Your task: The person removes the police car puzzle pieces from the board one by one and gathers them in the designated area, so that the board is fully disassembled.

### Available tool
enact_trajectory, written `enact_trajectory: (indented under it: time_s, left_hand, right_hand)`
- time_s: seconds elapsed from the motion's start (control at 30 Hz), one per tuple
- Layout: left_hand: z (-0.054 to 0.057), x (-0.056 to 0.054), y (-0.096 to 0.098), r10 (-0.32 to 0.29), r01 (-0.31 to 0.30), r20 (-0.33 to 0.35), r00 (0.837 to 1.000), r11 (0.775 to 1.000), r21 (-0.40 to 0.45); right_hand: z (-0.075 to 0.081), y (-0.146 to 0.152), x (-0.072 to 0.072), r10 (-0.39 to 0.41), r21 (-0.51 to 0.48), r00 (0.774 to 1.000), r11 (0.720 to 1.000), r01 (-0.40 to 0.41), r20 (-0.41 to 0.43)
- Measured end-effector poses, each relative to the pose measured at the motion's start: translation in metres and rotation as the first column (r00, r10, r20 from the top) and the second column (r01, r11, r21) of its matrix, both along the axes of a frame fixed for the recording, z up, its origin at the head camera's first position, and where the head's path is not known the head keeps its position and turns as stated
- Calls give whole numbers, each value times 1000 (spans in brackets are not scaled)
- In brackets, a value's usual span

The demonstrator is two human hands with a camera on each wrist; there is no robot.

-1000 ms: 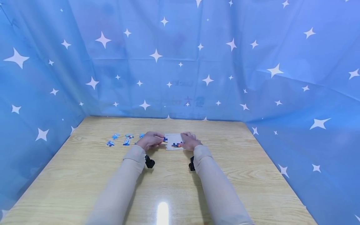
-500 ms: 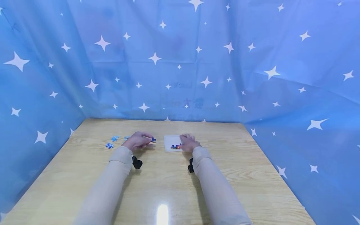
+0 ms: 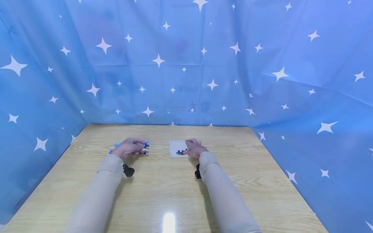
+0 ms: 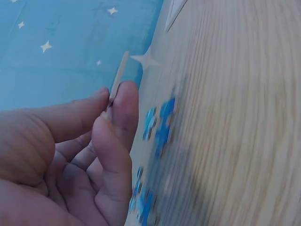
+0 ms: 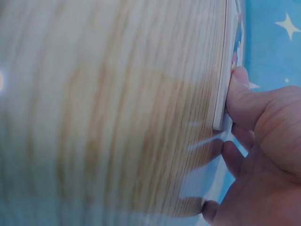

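Observation:
My left hand [image 3: 129,148] is raised above the table's left part, pinching a jigsaw piece [image 4: 119,75] between thumb and fingers. In the left wrist view the piece stands edge-on, so its picture is hidden. Under this hand lie several blue loose jigsaw pieces [image 4: 164,125], some covered by it in the head view. My right hand [image 3: 195,148] grips the right side of a white puzzle tray [image 3: 175,145], the thumb over its edge. A dark blue and orange jigsaw piece [image 3: 181,152] lies in the tray near that thumb.
The wooden table [image 3: 163,181] carries everything. A blue curtain with white stars [image 3: 186,90] hangs behind it and along both sides. Dark wrist cameras [image 3: 128,170] sit below each hand.
My left hand has moved left, away from the tray to above the loose pieces, carrying the jigsaw piece with it. My right hand stays on the tray.

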State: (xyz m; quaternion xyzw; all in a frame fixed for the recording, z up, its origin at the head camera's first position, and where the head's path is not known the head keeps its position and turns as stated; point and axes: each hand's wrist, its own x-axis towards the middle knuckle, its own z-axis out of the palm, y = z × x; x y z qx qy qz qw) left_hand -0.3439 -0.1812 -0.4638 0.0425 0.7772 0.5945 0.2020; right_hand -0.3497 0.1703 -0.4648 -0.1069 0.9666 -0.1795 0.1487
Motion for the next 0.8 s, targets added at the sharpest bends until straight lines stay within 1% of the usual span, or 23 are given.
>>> enact_trajectory:
  time_s: [0.03, 0.13, 0.23, 0.27, 0.53, 0.7, 0.8]
  left_hand:
    - [1, 1, -4, 3, -3, 1, 1000, 1000, 9]
    - [3, 6, -16, -14, 14, -3, 1000, 1000, 18]
    - [5, 11, -27, -41, 41, -15, 999, 999, 6]
    - [7, 13, -31, -41, 41, -16, 999, 999, 4]
    - [14, 24, -59, -66, 63, -57, 996, 996, -64]
    - [15, 30, -77, -49, 47, -50, 998, 998, -46]
    - [16, 36, -89, -35, 31, -49, 998, 996, -79]
  right_hand:
    - [1, 0, 0, 2, 1, 1000, 1000, -2, 0]
    - [3, 0, 2, 8, 1, 1000, 1000, -8, 2]
    - [3, 0, 2, 11, 5, 1000, 1000, -11, 3]
    - [2, 0, 2, 10, 3, 1000, 1000, -10, 3]
    - [0, 1, -2, 1, -15, 1000, 1000, -1, 18]
    - [-1, 1, -4, -1, 5, 1000, 1000, 1, 7]
    - [-4, 0, -5, 4, 19, 1000, 1000, -4, -1]
